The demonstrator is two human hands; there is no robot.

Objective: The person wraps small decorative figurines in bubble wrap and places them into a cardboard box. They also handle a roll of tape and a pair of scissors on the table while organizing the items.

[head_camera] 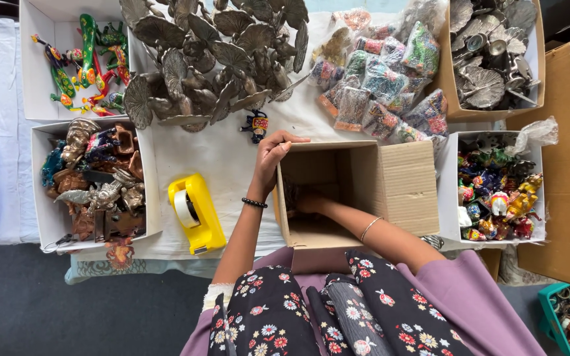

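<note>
Cardboard box [357, 191] sits open at the frame's centre on the white-clothed table [219, 158]; it looks light and stiff-walled, best gripped at a rim or flap. The left hand [273, 153] curls its fingers pressed together over the box's upper-left rim. The right hand [311, 202] reaches inside, its fingers shadowed, so I cannot tell their state. One yellow tape dispenser [196, 212] lies left of centre. Four white trays of figurines stand around, two on each side.

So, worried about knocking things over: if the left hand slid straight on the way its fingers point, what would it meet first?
The left hand points along the open brown cardboard box rim; probably only that rim, though depth is unclear.
</note>
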